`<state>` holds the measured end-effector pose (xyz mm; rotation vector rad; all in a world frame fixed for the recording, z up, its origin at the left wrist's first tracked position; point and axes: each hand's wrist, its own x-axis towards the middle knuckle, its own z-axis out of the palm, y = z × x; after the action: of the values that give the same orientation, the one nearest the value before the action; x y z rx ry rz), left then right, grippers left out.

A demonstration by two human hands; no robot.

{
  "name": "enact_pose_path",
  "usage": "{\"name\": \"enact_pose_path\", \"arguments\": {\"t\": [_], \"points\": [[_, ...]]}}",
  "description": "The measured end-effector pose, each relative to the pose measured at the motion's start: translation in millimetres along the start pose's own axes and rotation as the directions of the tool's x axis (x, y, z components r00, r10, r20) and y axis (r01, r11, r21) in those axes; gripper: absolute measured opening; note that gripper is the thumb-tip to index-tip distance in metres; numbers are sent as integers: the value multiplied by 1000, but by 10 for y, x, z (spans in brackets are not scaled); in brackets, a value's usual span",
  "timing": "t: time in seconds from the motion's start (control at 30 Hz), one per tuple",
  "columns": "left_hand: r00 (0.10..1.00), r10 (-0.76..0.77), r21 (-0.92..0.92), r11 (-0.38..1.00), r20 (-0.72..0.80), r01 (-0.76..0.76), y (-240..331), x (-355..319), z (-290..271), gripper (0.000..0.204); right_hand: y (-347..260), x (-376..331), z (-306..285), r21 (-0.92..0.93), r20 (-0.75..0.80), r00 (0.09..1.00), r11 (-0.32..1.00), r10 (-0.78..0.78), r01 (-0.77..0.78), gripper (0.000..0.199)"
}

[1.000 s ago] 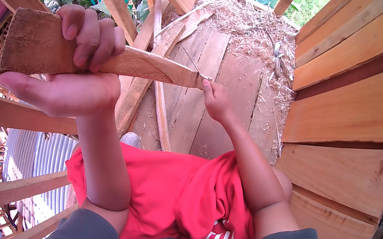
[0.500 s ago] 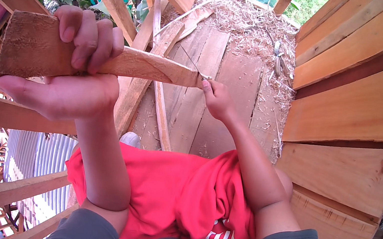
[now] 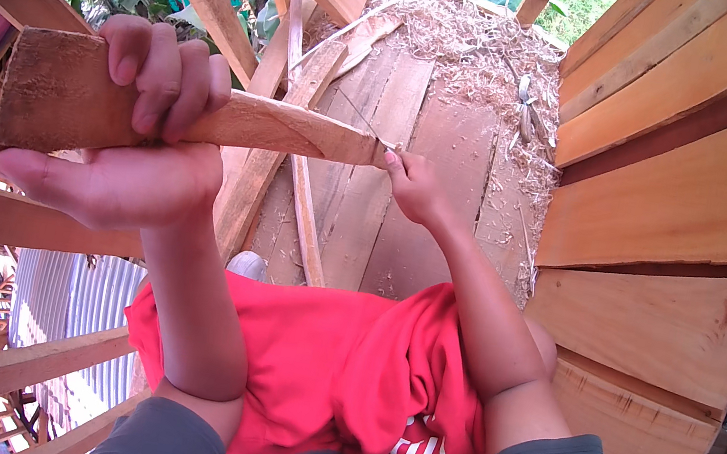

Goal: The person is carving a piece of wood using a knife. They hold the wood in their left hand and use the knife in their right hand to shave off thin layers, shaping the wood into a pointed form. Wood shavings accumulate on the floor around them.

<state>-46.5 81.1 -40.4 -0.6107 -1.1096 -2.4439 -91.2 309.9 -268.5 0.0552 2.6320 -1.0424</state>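
Note:
My left hand (image 3: 156, 176) is wrapped around the thick end of a long wooden piece (image 3: 280, 125), with the fingers over its top and the palm beneath. The piece lies nearly level across the view; its block end is squared and rough, and it narrows toward the right. At that narrow end my right hand (image 3: 415, 188) is closed on a knife, whose handle is mostly hidden in the fingers. The thin dark knife blade (image 3: 359, 111) slants up and to the left, crossing the wood near its tip.
Wood shavings (image 3: 471, 43) cover the far end of the plank floor (image 3: 426, 228). Loose timber (image 3: 254, 190) leans and lies beyond my left arm. A slatted board wall (image 3: 678, 184) rises on the right. Red cloth (image 3: 298, 332) lies over my lap, and corrugated metal sheet (image 3: 73, 294) shows at left.

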Motion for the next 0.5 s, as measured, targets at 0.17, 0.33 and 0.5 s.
{"name": "enact_pose_path", "arguments": {"t": [0.17,0.33,0.5], "points": [[996,35,79,996,-87,-28,17,38,34,83,4,27,63,-75,-60,998,997,-19,15,45],[998,-4,33,999,-67,7,-22,16,79,83,195,54,85,-60,-71,997,997,37,-42,45],[1000,-9,-3,1000,7,9,6,4,4,83,94,22,-88,-81,-15,997,994,-76,75,47]]}}
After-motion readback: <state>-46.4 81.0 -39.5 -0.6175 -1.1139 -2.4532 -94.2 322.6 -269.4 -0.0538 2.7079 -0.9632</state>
